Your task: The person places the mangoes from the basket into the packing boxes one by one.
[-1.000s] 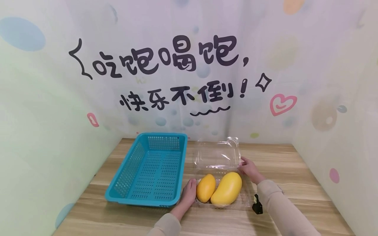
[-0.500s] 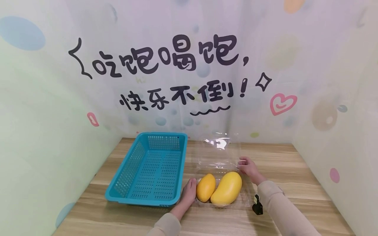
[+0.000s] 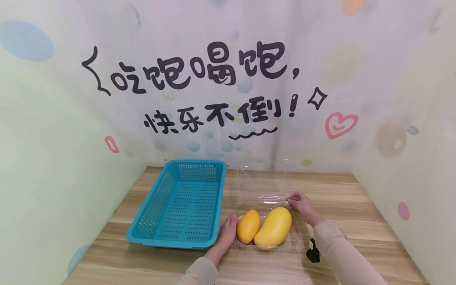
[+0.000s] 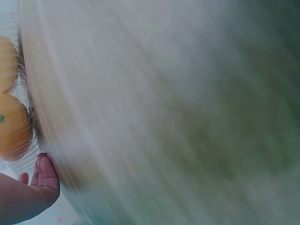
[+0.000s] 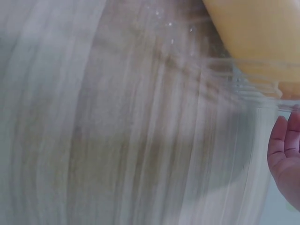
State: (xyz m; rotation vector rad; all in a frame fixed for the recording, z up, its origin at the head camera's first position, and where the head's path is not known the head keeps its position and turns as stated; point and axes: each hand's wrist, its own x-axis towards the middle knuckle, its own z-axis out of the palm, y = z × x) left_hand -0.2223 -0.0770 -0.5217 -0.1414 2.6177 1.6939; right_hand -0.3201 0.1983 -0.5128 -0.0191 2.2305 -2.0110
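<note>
A clear plastic clamshell box holds two mangoes, a smaller orange-yellow mango on the left and a larger yellow mango on the right. Its transparent lid stands raised at the back. My left hand rests along the box's left side, fingers extended; the left wrist view shows this hand with fingertips at the ribbed wall. At the right rear corner, by the hinge, is my right hand. In the right wrist view its slightly bent fingers reach the box edge.
A blue perforated plastic basket with nothing in it stands left of the box on the wood-grain table. A small black device shows beside my right sleeve. A printed curtain closes off the back and sides.
The lid has tilted further back and upright. My right hand has shifted slightly at the rear corner, its fingertips moving a little lower. The left hand and the mangoes stay in place.
</note>
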